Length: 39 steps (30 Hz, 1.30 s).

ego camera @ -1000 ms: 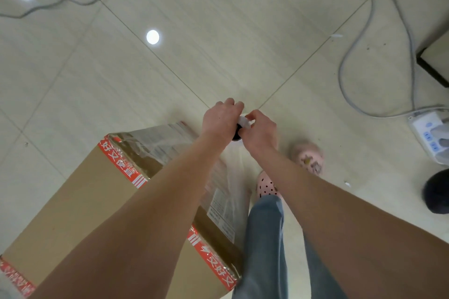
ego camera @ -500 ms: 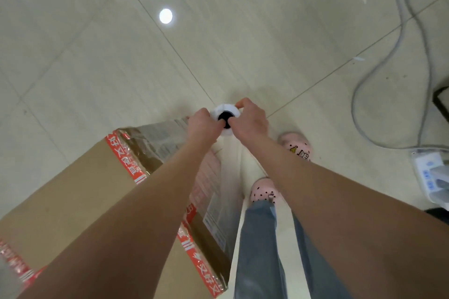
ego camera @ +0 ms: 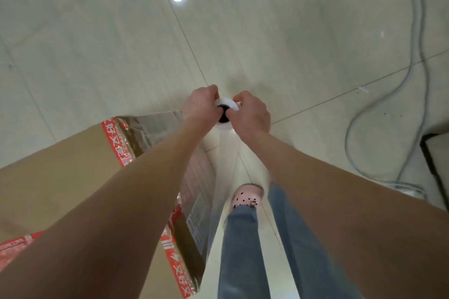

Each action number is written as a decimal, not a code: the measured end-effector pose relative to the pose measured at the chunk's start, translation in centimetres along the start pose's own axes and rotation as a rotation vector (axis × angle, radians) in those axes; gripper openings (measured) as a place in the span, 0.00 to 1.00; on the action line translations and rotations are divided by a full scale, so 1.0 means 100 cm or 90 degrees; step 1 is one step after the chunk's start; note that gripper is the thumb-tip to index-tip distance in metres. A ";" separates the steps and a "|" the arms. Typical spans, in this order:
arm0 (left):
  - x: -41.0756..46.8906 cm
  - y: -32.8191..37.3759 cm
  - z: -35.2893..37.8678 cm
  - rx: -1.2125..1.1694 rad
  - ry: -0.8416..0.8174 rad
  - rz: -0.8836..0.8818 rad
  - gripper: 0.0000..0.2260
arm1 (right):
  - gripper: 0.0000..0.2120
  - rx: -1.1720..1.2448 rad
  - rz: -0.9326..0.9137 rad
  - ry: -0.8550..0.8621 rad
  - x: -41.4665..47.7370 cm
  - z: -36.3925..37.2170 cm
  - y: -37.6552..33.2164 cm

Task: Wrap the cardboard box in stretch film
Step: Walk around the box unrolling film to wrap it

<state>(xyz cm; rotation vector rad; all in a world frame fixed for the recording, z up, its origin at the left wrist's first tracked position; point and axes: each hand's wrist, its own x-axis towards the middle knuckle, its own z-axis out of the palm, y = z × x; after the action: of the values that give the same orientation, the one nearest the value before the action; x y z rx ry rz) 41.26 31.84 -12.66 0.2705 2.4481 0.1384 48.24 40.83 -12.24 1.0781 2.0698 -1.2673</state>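
A tall cardboard box [ego camera: 56, 177] with red printed tape stands on the floor at the lower left. Clear film covers its right side [ego camera: 194, 189]. A white stretch film roll [ego camera: 226, 114] is held upright beyond the box's far right corner, its dark core facing me. My left hand [ego camera: 200, 103] grips the roll's top from the left. My right hand [ego camera: 251, 114] grips it from the right. A sheet of film [ego camera: 224, 172] runs down from the roll beside the box.
My legs in blue jeans [ego camera: 243, 250] and a pink dotted shoe [ego camera: 247, 198] stand right of the box. Grey cables [ego camera: 413, 56] trail over the tiled floor at the right. A dark-edged object [ego camera: 435, 160] sits at the right edge.
Both hands with the roll have stayed at the box's far corner while my view swung to the right and closer. The second shoe is now hidden.
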 end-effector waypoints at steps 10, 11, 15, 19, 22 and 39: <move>0.016 -0.053 -0.027 -0.178 0.078 -0.249 0.10 | 0.14 0.035 -0.027 -0.090 0.025 0.029 -0.058; 0.017 -0.058 -0.029 -0.187 0.081 -0.258 0.12 | 0.14 0.031 -0.027 -0.091 0.026 0.034 -0.062; 0.015 -0.066 -0.030 -0.197 0.079 -0.257 0.11 | 0.12 0.010 -0.017 -0.091 0.026 0.045 -0.071; 0.016 -0.066 -0.034 -0.196 0.078 -0.261 0.10 | 0.10 0.001 -0.011 -0.092 0.026 0.046 -0.077; 0.016 -0.066 -0.034 -0.196 0.072 -0.263 0.10 | 0.08 -0.018 -0.007 -0.094 0.027 0.046 -0.081; 0.056 -0.076 -0.074 0.100 -0.065 0.021 0.10 | 0.12 -0.057 0.025 -0.080 0.038 0.055 -0.111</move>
<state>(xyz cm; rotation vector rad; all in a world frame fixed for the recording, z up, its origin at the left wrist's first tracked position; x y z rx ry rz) 31.15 25.47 -11.65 0.3767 2.3572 -0.0530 36.94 34.46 -11.85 0.9696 1.9824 -1.1797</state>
